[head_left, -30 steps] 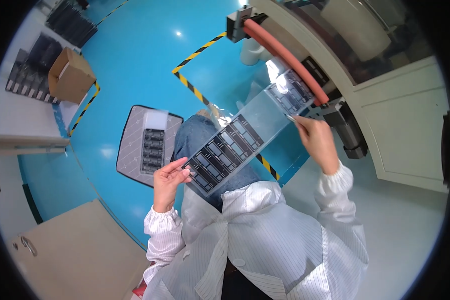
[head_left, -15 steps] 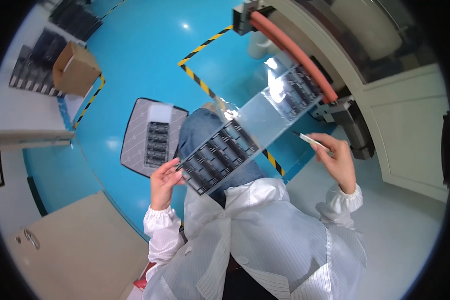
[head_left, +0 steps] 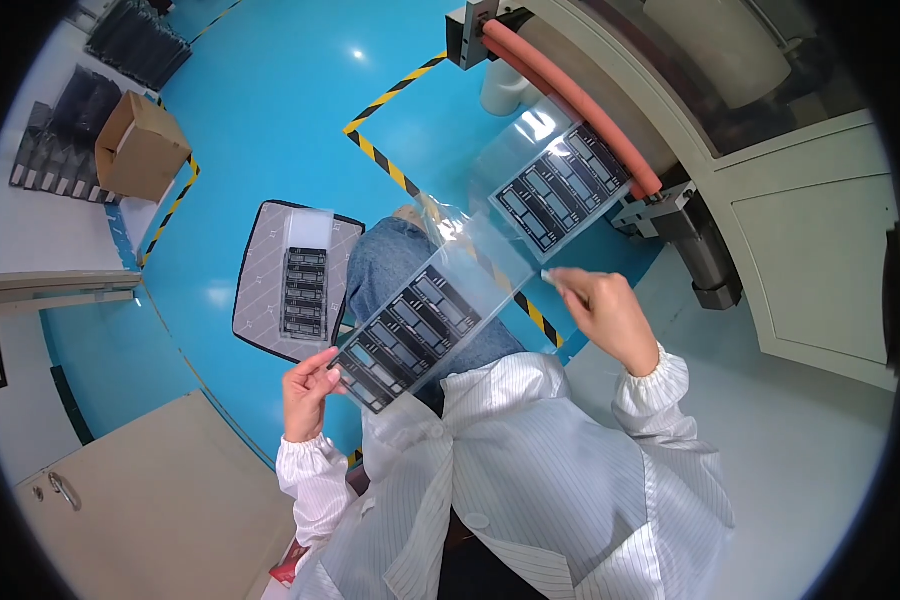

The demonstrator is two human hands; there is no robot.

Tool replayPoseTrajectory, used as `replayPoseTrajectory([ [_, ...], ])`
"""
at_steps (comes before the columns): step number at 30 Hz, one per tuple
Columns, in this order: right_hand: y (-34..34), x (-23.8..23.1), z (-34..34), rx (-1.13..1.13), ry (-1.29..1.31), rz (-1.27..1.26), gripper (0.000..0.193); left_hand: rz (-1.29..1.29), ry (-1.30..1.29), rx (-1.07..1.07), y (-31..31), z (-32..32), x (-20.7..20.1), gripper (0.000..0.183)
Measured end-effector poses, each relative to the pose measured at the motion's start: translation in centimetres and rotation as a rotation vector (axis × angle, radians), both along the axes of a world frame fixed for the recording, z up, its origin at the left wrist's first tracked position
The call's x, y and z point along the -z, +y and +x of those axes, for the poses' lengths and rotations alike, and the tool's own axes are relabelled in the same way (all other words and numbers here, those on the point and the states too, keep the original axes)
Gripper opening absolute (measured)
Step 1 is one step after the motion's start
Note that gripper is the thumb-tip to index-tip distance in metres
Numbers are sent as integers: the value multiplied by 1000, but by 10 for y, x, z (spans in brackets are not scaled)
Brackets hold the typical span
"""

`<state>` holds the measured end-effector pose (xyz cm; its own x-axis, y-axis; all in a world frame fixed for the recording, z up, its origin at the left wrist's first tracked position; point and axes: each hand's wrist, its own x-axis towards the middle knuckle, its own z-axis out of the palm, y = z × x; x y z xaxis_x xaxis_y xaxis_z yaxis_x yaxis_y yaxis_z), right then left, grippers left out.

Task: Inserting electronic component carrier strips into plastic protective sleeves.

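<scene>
My left hand [head_left: 308, 392] pinches the lower left corner of a clear plastic film sheet [head_left: 402, 335] printed with black framed panels. The sheet slants up to the right across my knees. Beyond its bare end, a second printed film piece [head_left: 560, 190] hangs from a machine's red roller [head_left: 575, 105]. An edge shows between the two pieces; I cannot tell whether they are fully apart. My right hand [head_left: 605, 312] is closed beside that edge, around the slim cutter knife seen earlier, now mostly hidden by the fingers.
A similar printed film [head_left: 306, 295] lies on a grey, black-edged pad [head_left: 257, 285] to the left. Farther off are a cardboard box [head_left: 142, 148] and stacked dark packs. At right stands the pale machine [head_left: 810, 240], with a black motor [head_left: 705, 255]. Striped tape [head_left: 380, 160] marks the blue floor.
My right hand has moved left to the film's edge with the cutter knife. The film now shows a dividing edge between its two printed parts. My left hand has shifted slightly down and left.
</scene>
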<state>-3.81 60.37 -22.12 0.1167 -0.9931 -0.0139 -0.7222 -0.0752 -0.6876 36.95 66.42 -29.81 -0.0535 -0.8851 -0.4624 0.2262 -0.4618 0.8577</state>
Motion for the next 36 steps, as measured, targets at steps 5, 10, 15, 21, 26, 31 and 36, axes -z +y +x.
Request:
replayPoseTrajectory([
  [5, 5, -6, -6, -102, 18, 272, 14, 31, -80, -252, 1, 33, 7, 38],
  [10, -2, 5, -21, 72, -131, 423, 15, -27, -26, -556, -19, 65, 53, 42],
  [15, -10, 30, -30, 34, -264, 348, 19, 56, -321, -459, -14, 108, 124, 54],
  [21, -11, 47, -25, 75, -586, 355, 21, -2, -753, -200, -38, 73, 152, 57],
  [26, -11, 39, -14, 80, -694, 346, 19, -419, -1274, 199, -80, 13, 151, 62],
  [31, -8, 32, -8, 54, -726, 374, 20, -371, -1453, 261, -110, 7, 189, 71],
  [36, -7, 25, -3, 27, -772, 413, 20, -252, -1537, 155, -115, 26, 219, 68],
])
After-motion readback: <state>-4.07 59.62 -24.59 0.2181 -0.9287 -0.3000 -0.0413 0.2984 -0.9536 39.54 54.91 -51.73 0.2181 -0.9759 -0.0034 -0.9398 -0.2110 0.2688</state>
